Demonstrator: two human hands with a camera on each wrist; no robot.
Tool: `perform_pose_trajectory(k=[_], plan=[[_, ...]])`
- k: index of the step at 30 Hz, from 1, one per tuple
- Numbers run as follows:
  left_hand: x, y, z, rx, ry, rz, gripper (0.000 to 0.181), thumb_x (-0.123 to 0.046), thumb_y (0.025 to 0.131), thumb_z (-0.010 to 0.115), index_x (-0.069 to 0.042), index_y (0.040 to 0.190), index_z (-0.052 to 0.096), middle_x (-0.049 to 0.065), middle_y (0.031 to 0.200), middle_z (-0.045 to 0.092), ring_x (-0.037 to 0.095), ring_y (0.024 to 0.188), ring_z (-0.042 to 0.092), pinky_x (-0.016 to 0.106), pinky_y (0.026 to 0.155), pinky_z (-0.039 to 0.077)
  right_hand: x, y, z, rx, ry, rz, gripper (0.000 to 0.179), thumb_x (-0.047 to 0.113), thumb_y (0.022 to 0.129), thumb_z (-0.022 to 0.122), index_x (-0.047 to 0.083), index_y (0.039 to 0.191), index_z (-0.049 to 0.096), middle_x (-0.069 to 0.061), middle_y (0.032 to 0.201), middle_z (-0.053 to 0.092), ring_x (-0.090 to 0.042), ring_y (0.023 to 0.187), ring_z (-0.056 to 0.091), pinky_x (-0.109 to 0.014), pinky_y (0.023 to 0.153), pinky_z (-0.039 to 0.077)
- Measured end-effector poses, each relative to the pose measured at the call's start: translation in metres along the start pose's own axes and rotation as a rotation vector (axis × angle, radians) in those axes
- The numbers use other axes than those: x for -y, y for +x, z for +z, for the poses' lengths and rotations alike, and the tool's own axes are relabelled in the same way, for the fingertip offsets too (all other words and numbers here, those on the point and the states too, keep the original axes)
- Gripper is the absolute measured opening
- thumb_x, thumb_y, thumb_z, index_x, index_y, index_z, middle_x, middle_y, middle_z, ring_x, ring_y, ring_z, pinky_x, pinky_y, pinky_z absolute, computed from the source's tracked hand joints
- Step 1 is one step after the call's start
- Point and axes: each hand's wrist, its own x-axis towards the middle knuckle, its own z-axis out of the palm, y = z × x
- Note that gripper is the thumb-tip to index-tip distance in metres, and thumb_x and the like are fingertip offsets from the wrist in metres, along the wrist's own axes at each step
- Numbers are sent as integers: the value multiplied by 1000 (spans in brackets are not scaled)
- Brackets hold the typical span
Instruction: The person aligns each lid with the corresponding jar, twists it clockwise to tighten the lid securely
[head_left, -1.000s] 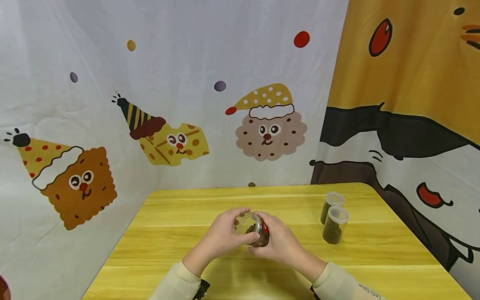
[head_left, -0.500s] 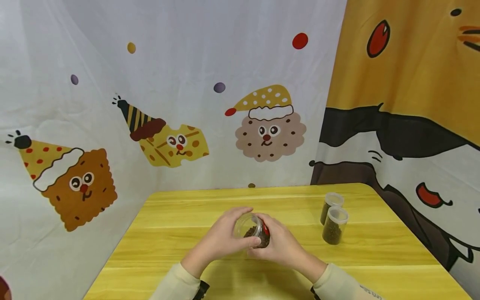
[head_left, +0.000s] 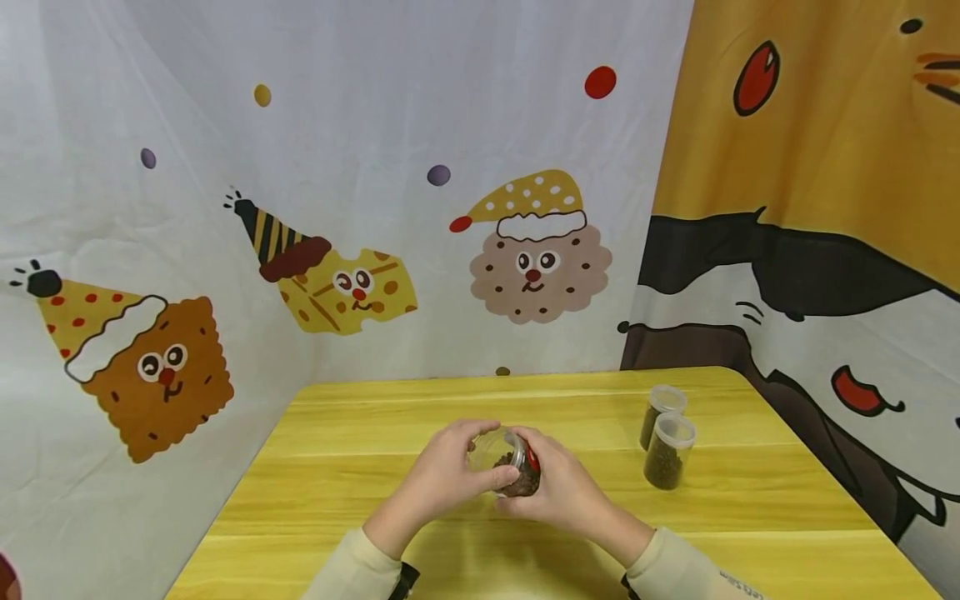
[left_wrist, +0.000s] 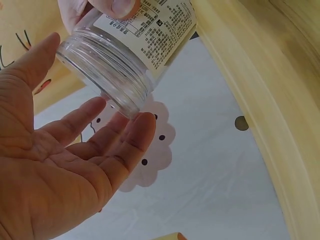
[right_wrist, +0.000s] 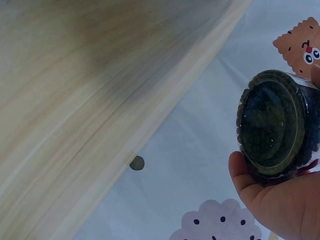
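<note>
Above the table, my right hand (head_left: 558, 483) grips a small clear plastic jar (head_left: 527, 478) of dark granules by its body, tilted sideways with its clear end toward the left. My left hand (head_left: 450, 468) reaches around that end, thumb on the near side and fingers on the far side. In the left wrist view, the clear screw lid (left_wrist: 100, 72) lies between the spread thumb and fingers, fingertips right at its rim and palm apart from it. A printed label (left_wrist: 155, 30) covers the jar's side. The right wrist view shows the jar's round dark base (right_wrist: 271, 125).
Two similar jars stand at the right of the wooden table (head_left: 337, 442): a nearer jar (head_left: 666, 462) and a farther jar (head_left: 654, 421) close behind it, both holding dark contents. A printed cartoon curtain (head_left: 450, 100) hangs beyond the table's far edge.
My left fingers and thumb shift slightly around the clear end; the thumb has drawn back a little to the left. My right hand and the jar stay nearly still.
</note>
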Motion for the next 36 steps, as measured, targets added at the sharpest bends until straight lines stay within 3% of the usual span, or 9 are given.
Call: perform_pose_trajectory(k=[3,8,13,18,22,25,28,31,36], plan=[[0,0,0,8,-2,1,72,-50,91,84,-11,148,63,14,148,64,37,123,67,53,94,60,-1,0,0,1,1,1,96,53,78,94,16,155,50,-5,140,66,-18,114,69,-33,88,62],[3,1,-3,42,50,90,67,-37,90,89,-13,147,64,9,149,65,34,134,63,54,104,57,-1,0,1,15,39,8,94,41,77,97,14,155,51,-5,137,68,-16,110,70,-30,87,61],[8,1,-7,106,74,155,68,-31,92,88,-15,151,60,6,156,60,30,147,55,57,117,48,-2,-1,2,29,46,15,96,40,77,97,12,155,50,-4,136,68,-14,109,70,-29,86,61],[7,-2,-2,46,34,107,75,-48,93,83,-15,155,56,11,160,56,37,150,51,62,118,46,0,-1,2,16,46,16,96,42,78,96,14,156,49,-5,140,67,-17,114,70,-31,88,61],[2,-3,0,-18,34,38,76,-54,92,82,-14,152,59,12,153,61,37,133,63,58,104,56,1,-1,2,12,41,26,95,42,77,97,17,156,50,-5,139,66,-18,115,69,-31,88,60],[2,-3,0,-26,33,10,74,-55,92,82,-13,150,62,11,149,64,33,120,68,52,93,60,2,-1,2,12,36,30,94,41,77,97,17,155,50,-6,137,67,-18,113,68,-32,87,60],[2,-3,0,-14,30,-4,73,-54,93,81,-13,149,62,12,147,65,32,118,68,51,92,60,3,-1,3,12,25,31,94,42,77,97,17,155,50,-6,136,67,-17,112,68,-32,86,60],[2,-2,-1,2,30,0,72,-53,92,82,-12,149,63,12,147,65,33,118,68,51,93,60,4,-1,3,9,7,26,94,43,77,97,17,155,51,-5,136,67,-18,112,69,-33,86,61],[3,-1,-4,62,46,81,66,-42,93,84,-12,149,63,9,148,65,31,126,67,48,98,60,4,-1,4,8,-17,10,94,43,74,98,16,153,53,-1,135,69,-16,111,69,-33,88,60]])
